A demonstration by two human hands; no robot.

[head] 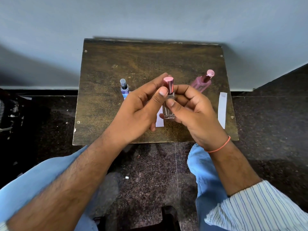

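Bottle upright over wooden table

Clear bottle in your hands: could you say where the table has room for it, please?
Bare: the far band of the table behind the blue bottle and purple bottle, and the near left corner below the blue bottle. Crowded: the middle, with a paper strip under the left hand, and the right edge, with another strip.
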